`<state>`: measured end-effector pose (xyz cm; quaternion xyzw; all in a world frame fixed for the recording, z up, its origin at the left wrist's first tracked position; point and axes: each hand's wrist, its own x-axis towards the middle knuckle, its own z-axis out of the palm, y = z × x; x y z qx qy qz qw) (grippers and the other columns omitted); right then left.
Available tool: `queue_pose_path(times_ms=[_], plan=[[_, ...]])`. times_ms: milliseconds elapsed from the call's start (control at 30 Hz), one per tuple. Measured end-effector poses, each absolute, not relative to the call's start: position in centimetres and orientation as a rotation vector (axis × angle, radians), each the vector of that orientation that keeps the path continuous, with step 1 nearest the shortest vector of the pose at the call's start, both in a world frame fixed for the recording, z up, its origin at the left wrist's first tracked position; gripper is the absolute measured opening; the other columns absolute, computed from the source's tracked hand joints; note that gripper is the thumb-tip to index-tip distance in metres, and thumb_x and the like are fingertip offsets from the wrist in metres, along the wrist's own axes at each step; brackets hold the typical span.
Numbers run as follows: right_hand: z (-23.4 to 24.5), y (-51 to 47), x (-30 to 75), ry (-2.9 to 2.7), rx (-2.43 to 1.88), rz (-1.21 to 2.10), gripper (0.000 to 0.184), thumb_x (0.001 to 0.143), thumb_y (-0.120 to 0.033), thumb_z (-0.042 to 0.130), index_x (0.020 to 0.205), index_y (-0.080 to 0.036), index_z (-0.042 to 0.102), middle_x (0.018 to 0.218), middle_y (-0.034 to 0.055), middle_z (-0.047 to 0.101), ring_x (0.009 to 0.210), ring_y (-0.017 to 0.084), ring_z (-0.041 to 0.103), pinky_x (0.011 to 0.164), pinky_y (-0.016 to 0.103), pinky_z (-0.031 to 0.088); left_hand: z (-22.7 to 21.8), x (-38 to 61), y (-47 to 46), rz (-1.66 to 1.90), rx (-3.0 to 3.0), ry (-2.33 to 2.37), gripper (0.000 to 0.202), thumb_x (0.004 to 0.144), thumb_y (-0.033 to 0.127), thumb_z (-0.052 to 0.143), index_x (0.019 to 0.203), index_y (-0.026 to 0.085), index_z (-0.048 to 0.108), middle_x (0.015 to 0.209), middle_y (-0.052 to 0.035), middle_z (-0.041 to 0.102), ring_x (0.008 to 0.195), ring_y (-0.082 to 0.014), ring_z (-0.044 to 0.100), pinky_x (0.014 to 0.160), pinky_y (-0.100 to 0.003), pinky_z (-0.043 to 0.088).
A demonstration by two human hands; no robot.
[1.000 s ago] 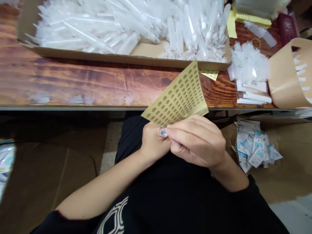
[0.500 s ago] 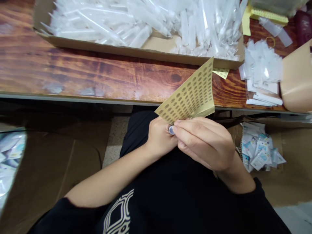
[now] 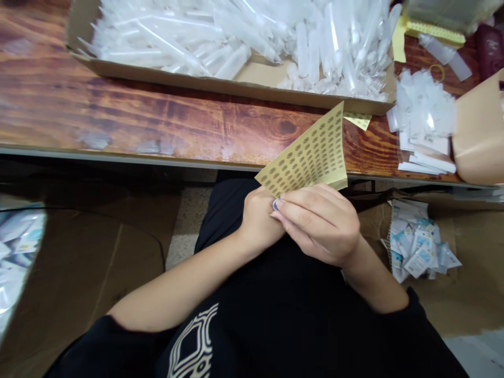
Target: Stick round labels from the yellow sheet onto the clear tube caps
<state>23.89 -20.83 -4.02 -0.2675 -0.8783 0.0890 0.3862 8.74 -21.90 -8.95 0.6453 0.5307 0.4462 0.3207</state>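
Note:
Over my lap, my left hand (image 3: 258, 220) is closed round a small round silver-capped piece (image 3: 276, 204), most of it hidden in the fist. My right hand (image 3: 318, 223) lies over the left, fingers pressed together on that piece and on the lower edge of a yellow sticker sheet (image 3: 309, 155) covered with several rows of small oval stickers. The sheet stands up from between both hands toward the table edge.
A wooden table (image 3: 118, 121) carries a flat cardboard box (image 3: 220, 84) heaped with clear plastic tubes (image 3: 244, 31). To the right lie small plastic bags (image 3: 423, 113) and a tan basket (image 3: 480, 131). Printed sachets (image 3: 417, 241) fill a box on the floor, right.
The hands and sheet have stayed together; the sheet sits slightly lower and my right fingers cover more of the silver piece. The view has shifted a little.

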Motion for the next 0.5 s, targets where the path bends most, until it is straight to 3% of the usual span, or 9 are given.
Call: queue_pose_path(times_ms=[167, 300, 500], plan=[[-5.3, -21.0, 23.2, -2.037, -0.684, 0.391, 0.017, 0.092, -0.009, 0.071, 0.103, -0.022, 0.069, 0.097, 0.0046, 0.080, 0.084, 0.017, 0.076, 0.072, 0.032, 0.061, -8.7, 8.7, -21.8, 1.125, 1.748, 1.450, 0.021, 0.084, 0.024, 0.058, 0.064, 0.023, 0.064, 0.070, -0.0018, 0.073, 0.069, -0.0180, 0.070, 0.066, -0.029, 0.055], [-5.2, -21.0, 22.9, -2.022, -0.748, 0.463, 0.022, 0.094, -0.016, 0.070, 0.115, -0.022, 0.068, 0.097, 0.0058, 0.077, 0.088, 0.020, 0.074, 0.078, 0.035, 0.064, -8.6, 8.7, -21.7, 1.084, 1.753, 1.458, 0.021, 0.081, 0.027, 0.062, 0.061, 0.022, 0.062, 0.068, -0.0026, 0.073, 0.071, -0.0201, 0.072, 0.069, -0.030, 0.057], [-3.8, -21.0, 24.3, -2.028, -0.716, 0.552, 0.015, 0.096, -0.012, 0.065, 0.109, -0.017, 0.070, 0.096, 0.0083, 0.075, 0.088, 0.019, 0.072, 0.079, 0.034, 0.064, -8.4, 8.7, -21.3, 1.183, 1.601, 1.324, 0.019, 0.075, 0.033, 0.070, 0.061, 0.021, 0.068, 0.068, -0.0029, 0.074, 0.063, -0.0184, 0.069, 0.061, -0.027, 0.055]])
